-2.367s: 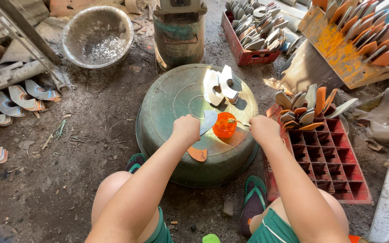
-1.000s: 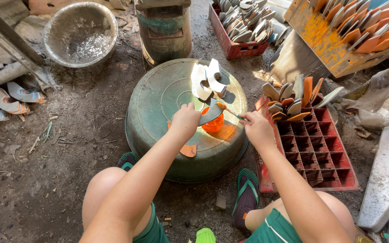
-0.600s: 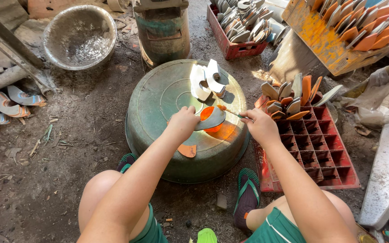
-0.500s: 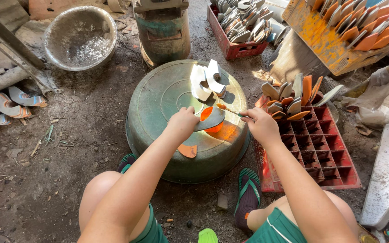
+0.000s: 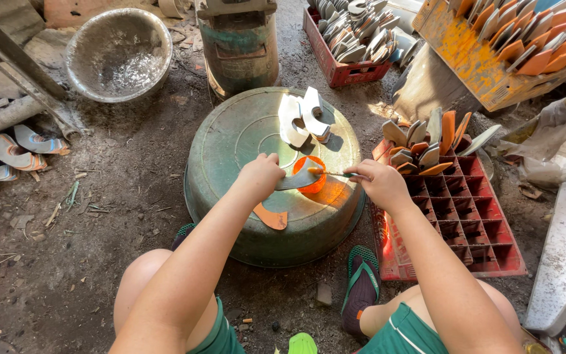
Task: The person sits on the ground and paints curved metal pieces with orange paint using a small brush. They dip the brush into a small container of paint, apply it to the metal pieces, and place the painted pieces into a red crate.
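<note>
A: Nearest, on overturned round green metal basin (image 5: 244, 196): left hand (image 5: 261, 176) closed, pinching curved grey sole-shaped piece (image 5: 296, 178) over small orange cup (image 5: 309, 176).

B: Right hand (image 5: 378, 183)?

A: Gripping thin brush (image 5: 330, 173), tip on piece. Probably light, slightly flexible, wet where coated; best held by bare edge. Farther: red compartmented plastic crate (image 5: 466, 216).

1. One overturned green basin (image 5: 244, 141) is seen at the centre.
2. Two white curved pieces (image 5: 301, 118) are stacked on it toward 12 o'clock.
3. One orange cup (image 5: 314, 185) is counted on the basin.
4. Two red crates are counted: one (image 5: 456, 216) at 3 o'clock, one (image 5: 335, 69) at 1 o'clock.
5. One metal bowl (image 5: 118, 52) lies at 10 o'clock.
6. Two hands are seen, left (image 5: 261, 176) and right (image 5: 379, 183).
</note>
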